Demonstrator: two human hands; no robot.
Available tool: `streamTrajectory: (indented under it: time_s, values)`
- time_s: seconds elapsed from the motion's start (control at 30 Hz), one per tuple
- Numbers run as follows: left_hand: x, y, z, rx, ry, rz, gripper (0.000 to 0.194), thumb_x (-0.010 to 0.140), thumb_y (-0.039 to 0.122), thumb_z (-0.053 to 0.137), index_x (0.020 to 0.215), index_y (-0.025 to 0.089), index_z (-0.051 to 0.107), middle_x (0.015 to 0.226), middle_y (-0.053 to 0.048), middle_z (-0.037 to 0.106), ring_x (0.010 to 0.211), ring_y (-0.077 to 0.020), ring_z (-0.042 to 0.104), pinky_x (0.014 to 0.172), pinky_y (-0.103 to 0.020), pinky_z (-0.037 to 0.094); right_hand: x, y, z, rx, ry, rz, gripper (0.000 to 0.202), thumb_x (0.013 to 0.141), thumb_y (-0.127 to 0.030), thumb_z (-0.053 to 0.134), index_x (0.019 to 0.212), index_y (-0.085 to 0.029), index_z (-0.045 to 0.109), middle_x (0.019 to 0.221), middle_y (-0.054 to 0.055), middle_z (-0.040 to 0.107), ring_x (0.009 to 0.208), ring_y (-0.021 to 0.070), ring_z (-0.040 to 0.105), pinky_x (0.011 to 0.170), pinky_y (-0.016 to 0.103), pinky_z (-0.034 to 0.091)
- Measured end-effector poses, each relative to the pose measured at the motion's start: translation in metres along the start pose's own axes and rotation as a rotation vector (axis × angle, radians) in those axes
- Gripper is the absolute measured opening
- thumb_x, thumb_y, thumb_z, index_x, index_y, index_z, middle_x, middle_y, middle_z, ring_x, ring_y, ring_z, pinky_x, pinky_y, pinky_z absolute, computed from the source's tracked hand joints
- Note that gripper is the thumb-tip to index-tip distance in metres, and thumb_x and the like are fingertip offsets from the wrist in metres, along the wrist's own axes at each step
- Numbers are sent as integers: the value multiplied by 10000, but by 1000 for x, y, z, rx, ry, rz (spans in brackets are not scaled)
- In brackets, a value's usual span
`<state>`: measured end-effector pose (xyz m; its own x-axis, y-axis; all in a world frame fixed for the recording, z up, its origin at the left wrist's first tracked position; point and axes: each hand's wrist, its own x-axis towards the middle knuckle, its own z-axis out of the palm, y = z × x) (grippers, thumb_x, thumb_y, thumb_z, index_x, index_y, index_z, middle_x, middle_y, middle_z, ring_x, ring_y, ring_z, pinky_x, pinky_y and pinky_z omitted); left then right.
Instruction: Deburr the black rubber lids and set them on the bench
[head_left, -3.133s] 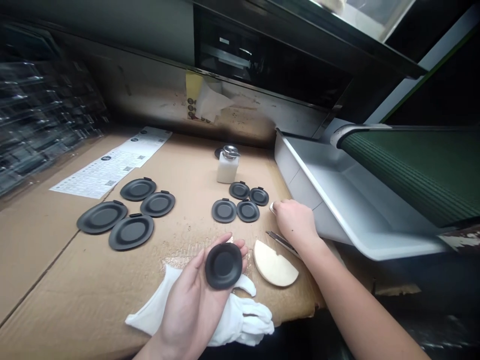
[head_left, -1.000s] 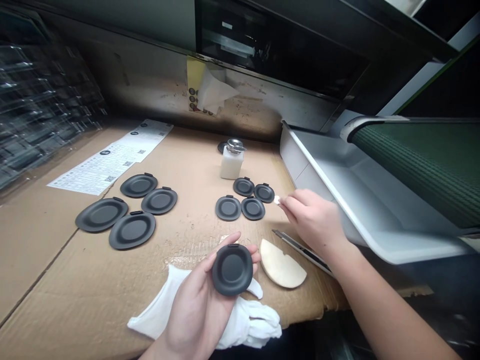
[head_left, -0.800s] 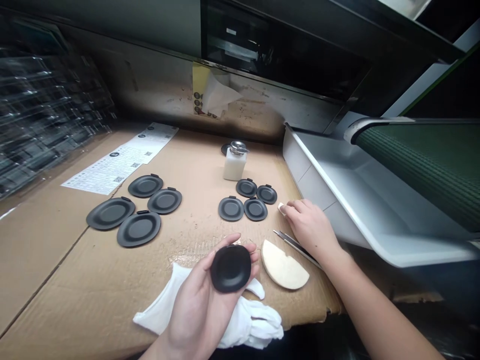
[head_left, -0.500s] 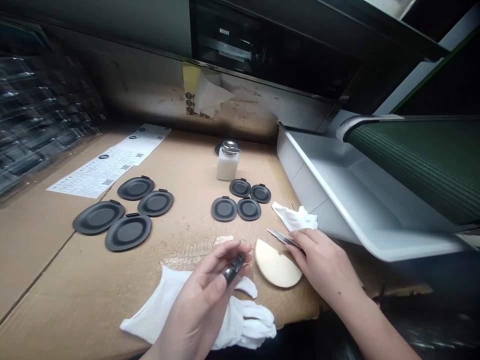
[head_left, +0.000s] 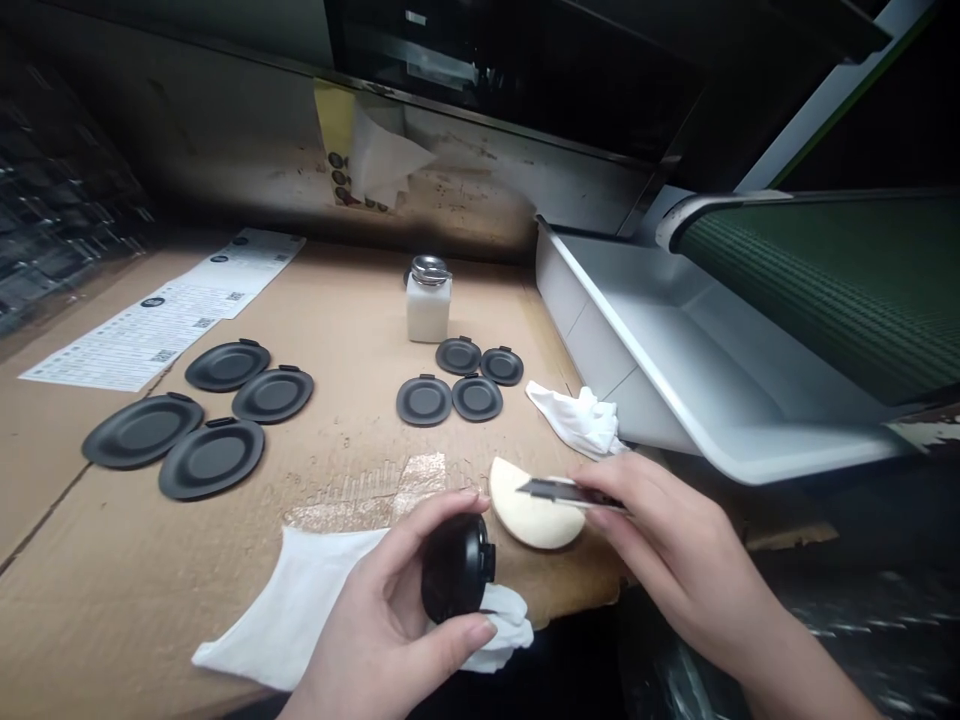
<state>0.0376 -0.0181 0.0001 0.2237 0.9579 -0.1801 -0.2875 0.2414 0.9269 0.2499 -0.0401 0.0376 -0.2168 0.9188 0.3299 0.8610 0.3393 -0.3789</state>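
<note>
At the near edge of the tabletop (head_left: 90,560), the left hand (head_left: 375,630) pinches a small black cap (head_left: 456,568) tilted on edge, exposing its rim to the blade (head_left: 564,492) gripped by the right hand (head_left: 660,545) (above the pale half-disc (head_left: 529,515)).

Left hand (head_left: 390,610) fingers curled closed, right hand (head_left: 667,550) fingers pinched

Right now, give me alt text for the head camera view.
The left hand grips a black disc on edge while the right hand holds a thin blade above a cream half-round pad. Eight more black discs lie on the cardboard bench.
</note>
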Motion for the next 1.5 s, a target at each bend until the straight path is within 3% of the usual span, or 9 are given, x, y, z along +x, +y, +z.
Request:
streamTrajectory:
  time_s: [0.2, 0.33, 0.53, 0.97, 1.23, 1.5]
  values:
    - [-1, 0, 4, 122, 25, 29, 411, 536, 230, 790, 934, 289, 710, 1077, -63, 647, 1098, -290, 518, 998, -359, 355, -4, -17, -25, -257, -23, -190, 249, 843, -158, 480, 1058, -202, 598, 907, 67, 614, 752, 157, 576, 614, 273, 475]
    - [-3, -2, 8, 193, 49, 86, 357, 560, 245, 772, 911, 289, 722, 1059, -67, 648, 1122, -303, 488, 1033, -371, 301, -2, -23, -31, -381, -38, -307, 248, 828, -139, 465, 1015, -161, 625, 849, 89, 630, 699, 177, 568, 554, 301, 441]
    - [-5, -3, 15, 181, 107, 133, 324, 557, 235, 772, 879, 245, 737, 1027, -93, 649, 1162, -318, 447, 1050, -342, 262, 5, -33, -34, -482, -76, -366, 255, 852, -142, 420, 905, -161, 668, 768, 71, 641, 616, 158, 549, 501, 316, 409]
    - [-4, -3, 12, 332, 65, 158, 318, 605, 281, 745, 918, 329, 713, 1047, -20, 650, 1152, -290, 455, 1034, -329, 282, 8, -36, -35, -499, -117, -368, 283, 808, -103, 394, 833, -162, 669, 696, 62, 609, 571, 157, 496, 456, 319, 338]
    - [-4, -4, 12, 356, 50, 180, 329, 607, 267, 743, 930, 320, 705, 1060, -16, 656, 1145, -281, 472, 996, -303, 343, 7, -35, -36, -475, -136, -372, 277, 800, -104, 406, 869, -156, 669, 632, 48, 553, 537, 150, 433, 444, 318, 298]
    - [-4, -7, 8, 466, 51, 190, 380, 610, 257, 727, 976, 333, 659, 1092, 8, 640, 1169, -253, 476, 988, -350, 394, 3, -26, -38, -446, -97, -282, 234, 811, -133, 453, 936, -165, 649, 744, 39, 575, 639, 150, 473, 545, 304, 324]
